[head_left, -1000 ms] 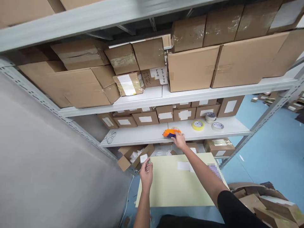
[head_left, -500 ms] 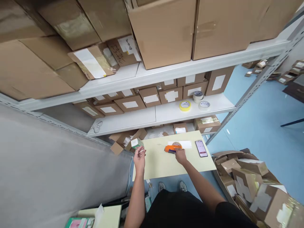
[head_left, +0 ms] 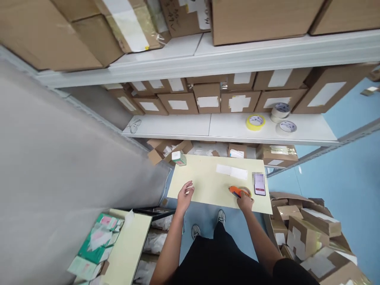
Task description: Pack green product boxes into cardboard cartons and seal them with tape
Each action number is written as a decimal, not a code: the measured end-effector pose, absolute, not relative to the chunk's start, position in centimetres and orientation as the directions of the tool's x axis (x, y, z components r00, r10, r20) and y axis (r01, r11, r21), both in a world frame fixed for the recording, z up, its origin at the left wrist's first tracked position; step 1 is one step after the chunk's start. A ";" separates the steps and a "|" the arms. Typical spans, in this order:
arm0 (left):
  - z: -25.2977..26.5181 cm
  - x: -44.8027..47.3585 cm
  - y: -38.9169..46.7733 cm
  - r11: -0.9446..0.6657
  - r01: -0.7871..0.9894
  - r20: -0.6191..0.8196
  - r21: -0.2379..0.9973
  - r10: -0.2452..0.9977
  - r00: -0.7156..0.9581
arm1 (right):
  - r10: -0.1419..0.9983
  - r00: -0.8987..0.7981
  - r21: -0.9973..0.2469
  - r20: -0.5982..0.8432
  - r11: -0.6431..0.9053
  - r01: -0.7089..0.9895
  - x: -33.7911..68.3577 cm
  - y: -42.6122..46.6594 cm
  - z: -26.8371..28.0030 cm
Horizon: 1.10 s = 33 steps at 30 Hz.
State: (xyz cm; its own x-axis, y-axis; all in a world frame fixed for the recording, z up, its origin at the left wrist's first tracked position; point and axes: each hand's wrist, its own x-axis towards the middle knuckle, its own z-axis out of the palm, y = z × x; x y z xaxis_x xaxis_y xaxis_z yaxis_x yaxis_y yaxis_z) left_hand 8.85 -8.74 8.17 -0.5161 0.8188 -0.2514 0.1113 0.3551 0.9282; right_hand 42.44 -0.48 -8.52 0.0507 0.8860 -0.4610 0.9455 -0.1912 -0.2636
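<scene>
My right hand [head_left: 245, 202] grips an orange tape dispenser [head_left: 236, 191] with a roll of tape on it, low at the right front of the pale yellow tabletop [head_left: 204, 186]. Above the left front edge of that tabletop is my left hand [head_left: 185, 196], its fingers loosely bent and apart, with nothing in it. A white paper strip [head_left: 231, 171] lies flat beyond the dispenser. To the right of the dispenser rests a phone [head_left: 259, 184] with a lit screen. A small green and white box [head_left: 179, 158] stands at the far left corner.
Behind the tabletop, a white shelf [head_left: 178, 126] bears cartons, a yellow tape roll [head_left: 255, 122] and pale tape rolls [head_left: 287, 126]. A large container of cardboard boxes [head_left: 308, 233] stands at right. At lower left, a side table [head_left: 130, 245] holds green packaging [head_left: 95, 243].
The view has shifted. My right hand has brought the tape dispenser off the paper strip, rightward and nearer me. My left hand has drawn back from beside the small box.
</scene>
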 end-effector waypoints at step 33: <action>10.4 6.4 -74.9 -0.024 -0.052 -0.054 0.998 -0.084 -0.995 | 0.132 -0.987 -0.984 0.091 0.163 -0.069 4.0 -53.9 9.3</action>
State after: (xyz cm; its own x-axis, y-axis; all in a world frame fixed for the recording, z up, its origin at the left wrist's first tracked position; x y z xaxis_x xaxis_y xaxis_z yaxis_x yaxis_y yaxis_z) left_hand 6.39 -74.94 10.40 -0.9950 -0.0840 -0.0540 -0.0521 -0.0245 0.9983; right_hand 4.05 -53.85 9.28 -0.9872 0.1316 0.0906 -0.0686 0.1629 -0.9842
